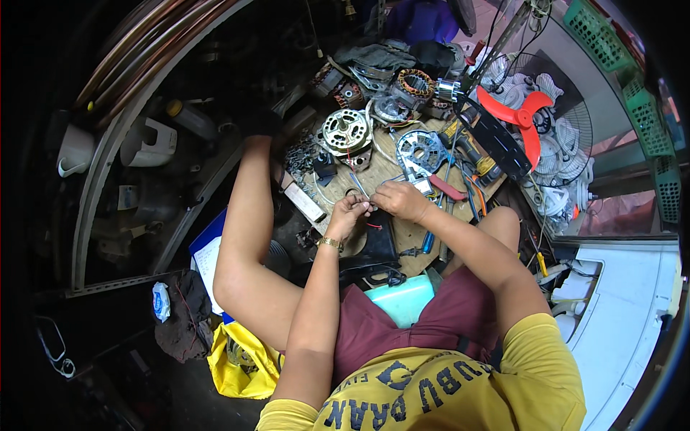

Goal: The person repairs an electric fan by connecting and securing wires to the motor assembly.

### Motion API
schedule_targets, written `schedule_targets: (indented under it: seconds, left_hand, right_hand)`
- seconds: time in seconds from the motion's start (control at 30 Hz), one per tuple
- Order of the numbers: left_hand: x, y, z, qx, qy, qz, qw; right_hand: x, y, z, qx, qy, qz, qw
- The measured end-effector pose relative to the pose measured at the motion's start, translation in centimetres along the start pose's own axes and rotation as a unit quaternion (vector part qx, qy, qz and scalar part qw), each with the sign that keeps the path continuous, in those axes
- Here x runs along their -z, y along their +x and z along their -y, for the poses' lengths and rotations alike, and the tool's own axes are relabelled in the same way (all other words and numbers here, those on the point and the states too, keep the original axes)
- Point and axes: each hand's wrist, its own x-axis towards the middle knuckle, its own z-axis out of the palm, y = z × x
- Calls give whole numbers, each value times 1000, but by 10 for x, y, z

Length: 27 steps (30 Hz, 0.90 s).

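Observation:
At the middle of the view both hands work close together over a black case [372,241]. My left hand [348,215] pinches thin wires [361,188], its fingertips upward. My right hand [402,201] is closed at the same wires, fingertips almost touching the left ones; exactly what it grips is hidden. A short red wire hangs below them. Just beyond lie a silver motor housing [345,131] and a perforated metal motor cover [419,151]. A red-handled tool [447,188] lies right of my right hand, with a blue screwdriver [429,241] below it.
The cluttered wooden board [384,170] holds wound stators [415,82], a yellow-black drill [481,161] and screws. A red fan blade [525,118] and white fan parts are at right. My legs flank the board. A yellow bag [233,366] lies lower left, below shelving [97,208].

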Motion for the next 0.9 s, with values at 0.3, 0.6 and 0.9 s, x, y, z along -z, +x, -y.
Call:
schedule_targets:
  seconds: [0.3,0.6,0.9]
  left_hand:
    - [-31,-1,-4,-166,238,-164,943]
    - [-24,-11,-9,-191,265,-199,924]
    - [-24,-4,-3,-158,169,-190,954]
  right_hand:
    - [-31,-3,-9,-484,450,123,740]
    - [-51,0,22,-587,560,-36,583]
    - [-53,0,38,-524,500,-145,674]
